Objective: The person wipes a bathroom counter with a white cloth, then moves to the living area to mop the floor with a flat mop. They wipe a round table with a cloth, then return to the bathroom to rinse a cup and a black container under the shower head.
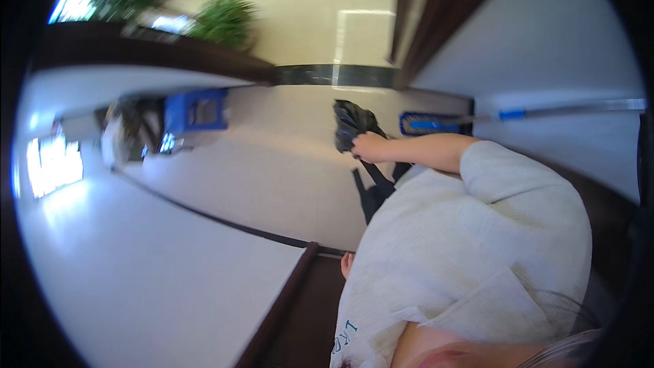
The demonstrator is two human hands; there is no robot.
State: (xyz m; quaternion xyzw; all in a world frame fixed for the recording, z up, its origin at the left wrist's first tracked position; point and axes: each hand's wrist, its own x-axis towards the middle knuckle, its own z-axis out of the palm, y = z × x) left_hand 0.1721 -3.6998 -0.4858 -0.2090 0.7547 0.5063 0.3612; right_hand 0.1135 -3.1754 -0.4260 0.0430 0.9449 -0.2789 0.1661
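My right hand (370, 147) is closed on the gathered top of a black plastic bag (352, 122), in front of my body over the pale tiled floor. A blue-edged flat mop (429, 123) lies on the floor just beyond that forearm, its handle leaning against the wall. Only a few fingertips of my left hand (347, 265) show past the side of my white shirt, near a dark brown wooden panel; the rest is hidden, and whether it holds anything cannot be seen. My legs or feet in black show below the bag.
A doorway with a dark stone threshold (332, 75) opens onto a glossy tiled floor. Green potted plants (222, 19) stand beyond it. Along the far wall are a blue plastic stool (196, 110) and blurred items. White walls (168, 260) with dark skirting flank the floor.
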